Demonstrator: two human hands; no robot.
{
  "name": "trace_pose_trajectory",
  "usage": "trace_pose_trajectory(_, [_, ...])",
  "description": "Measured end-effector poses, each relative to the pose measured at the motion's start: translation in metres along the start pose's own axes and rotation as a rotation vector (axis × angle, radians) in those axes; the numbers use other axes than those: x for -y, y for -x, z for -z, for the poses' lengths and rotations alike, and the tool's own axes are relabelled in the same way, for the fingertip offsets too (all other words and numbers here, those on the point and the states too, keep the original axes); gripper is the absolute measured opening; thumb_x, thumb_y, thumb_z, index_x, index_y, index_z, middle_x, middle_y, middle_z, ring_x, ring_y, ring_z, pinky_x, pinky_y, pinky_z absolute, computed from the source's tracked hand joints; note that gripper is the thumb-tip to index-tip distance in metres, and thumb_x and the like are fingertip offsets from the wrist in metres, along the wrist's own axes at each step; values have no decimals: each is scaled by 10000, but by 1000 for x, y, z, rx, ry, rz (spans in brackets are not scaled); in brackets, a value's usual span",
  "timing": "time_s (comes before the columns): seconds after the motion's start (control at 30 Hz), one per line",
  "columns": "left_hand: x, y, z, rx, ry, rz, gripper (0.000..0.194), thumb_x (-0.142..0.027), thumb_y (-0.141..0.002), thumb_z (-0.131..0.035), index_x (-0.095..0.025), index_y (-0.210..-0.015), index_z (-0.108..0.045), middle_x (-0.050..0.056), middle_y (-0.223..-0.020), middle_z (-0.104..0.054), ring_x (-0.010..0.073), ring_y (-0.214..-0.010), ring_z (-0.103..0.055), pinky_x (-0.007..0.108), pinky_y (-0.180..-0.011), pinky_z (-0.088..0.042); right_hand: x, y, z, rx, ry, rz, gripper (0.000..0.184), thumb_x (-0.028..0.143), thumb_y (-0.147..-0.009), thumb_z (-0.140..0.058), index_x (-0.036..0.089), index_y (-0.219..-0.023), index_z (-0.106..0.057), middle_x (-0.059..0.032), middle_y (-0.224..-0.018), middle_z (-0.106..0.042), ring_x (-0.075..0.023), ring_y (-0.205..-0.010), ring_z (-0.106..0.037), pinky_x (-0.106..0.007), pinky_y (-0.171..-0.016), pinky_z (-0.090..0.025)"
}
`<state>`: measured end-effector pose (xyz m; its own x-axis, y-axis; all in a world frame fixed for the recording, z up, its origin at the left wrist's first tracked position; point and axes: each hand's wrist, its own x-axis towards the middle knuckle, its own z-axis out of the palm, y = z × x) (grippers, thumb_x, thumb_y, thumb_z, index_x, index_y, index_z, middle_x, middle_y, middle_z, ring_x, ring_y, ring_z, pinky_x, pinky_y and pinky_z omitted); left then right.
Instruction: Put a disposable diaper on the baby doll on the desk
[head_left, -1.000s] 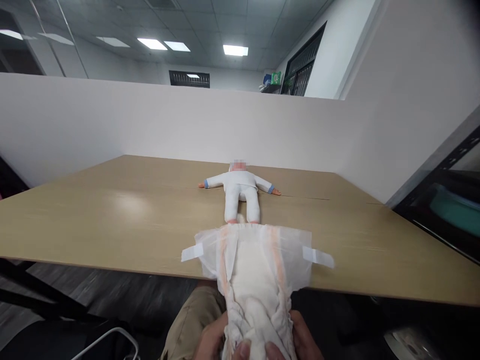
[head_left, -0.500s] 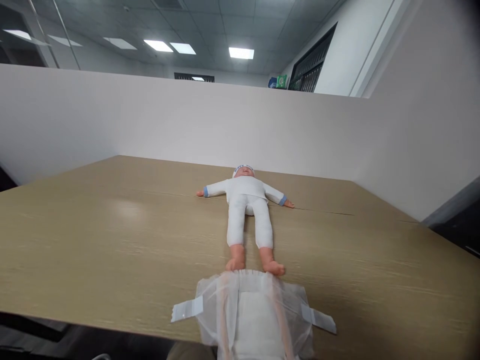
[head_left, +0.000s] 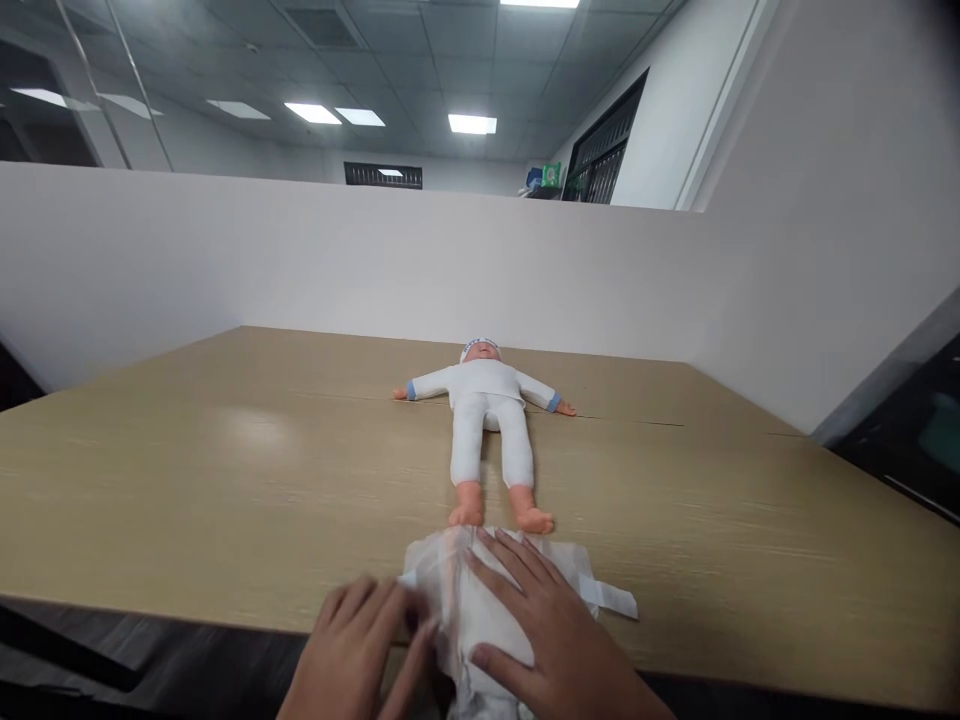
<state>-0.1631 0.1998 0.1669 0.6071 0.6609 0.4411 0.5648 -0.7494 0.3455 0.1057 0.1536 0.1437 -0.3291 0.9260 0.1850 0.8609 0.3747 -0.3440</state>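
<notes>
An opened disposable diaper lies at the table's front edge, its inner side up. My right hand rests flat on the middle of it, fingers stretched out and spread. My left hand is at the diaper's left side, its fingers bent over the left tab, which is mostly hidden. Motion blurs those fingertips, so their grip is unclear. The right fastening tab sticks out over the tabletop. Just beyond the diaper, a baby doll in white clothes lies on its back, arms spread, bare feet toward me.
The wood-coloured table has a white partition along its back and a wall on the right. A dark object stands beyond the right edge. Dark floor shows below the front left edge.
Both my hands have come into view from below: the right onto the diaper's middle, the left to its left tab. The view has shifted slightly.
</notes>
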Motion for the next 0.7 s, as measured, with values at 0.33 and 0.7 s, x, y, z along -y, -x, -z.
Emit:
trace_pose_trajectory(0.33, [58,-193,-37,356,-346,-590,1021,-25,-748,-731,-234,-1669,-345,154,-1780,-301,356,-1597,-352,479,-1260,-348,-8,0,-5,-8,34,28,824,643,-1015,-624,374,-1724,-301,-18,-1791,-301,-363,-1623,-363,-603,-1295,-398])
trace_pose_trajectory(0.7, [47,-236,-60,401,-180,-969,360,-245,-985,-591,-231,-1339,-655,105,-1412,-701,326,-1231,-576,466,-1055,-459,-46,-5,-47,-196,230,219,991,733,-963,-645,312,-1750,-213,-102,-1712,-437,-381,-1489,-561,-493,-1171,-542])
